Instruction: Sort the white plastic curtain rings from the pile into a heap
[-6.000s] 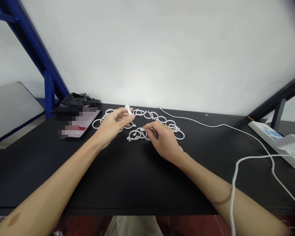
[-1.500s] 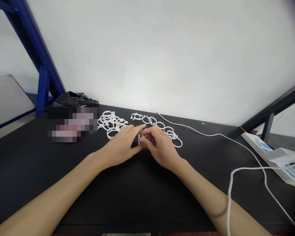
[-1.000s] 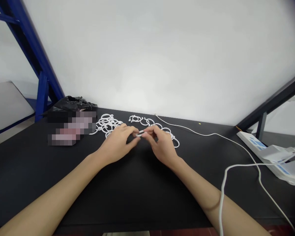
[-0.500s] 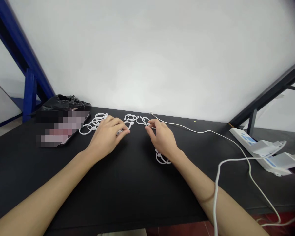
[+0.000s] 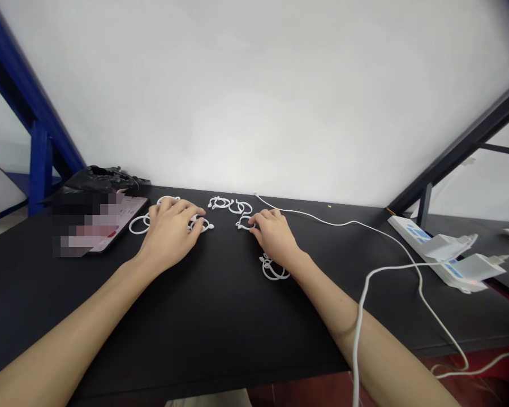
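My left hand (image 5: 169,234) is over a group of white plastic curtain rings (image 5: 139,225) at the left. Its thumb and fingers close on one knob-ended ring (image 5: 207,227), though the fingers partly hide it. My right hand (image 5: 276,236), near the middle of the table, has its thumb and fingertips pinched at the edge of another white curtain ring (image 5: 242,218). Behind, towards the wall, lie several more rings (image 5: 221,203). A further small cluster of rings (image 5: 274,274) rests beside my right wrist, which partly covers it.
A phone (image 5: 129,212), partly pixelated, lies at the left by a black plastic bag (image 5: 97,179). A white cable (image 5: 322,222) crosses the black table (image 5: 212,322) to the right. A power strip (image 5: 415,237) with plugged-in adapters sits there. A white wall (image 5: 254,113) rises behind.
My left hand has moved left and lower with its ring, coming over the left group. My right hand stays at about the same spot, its ring now showing more. The view has shifted slightly.
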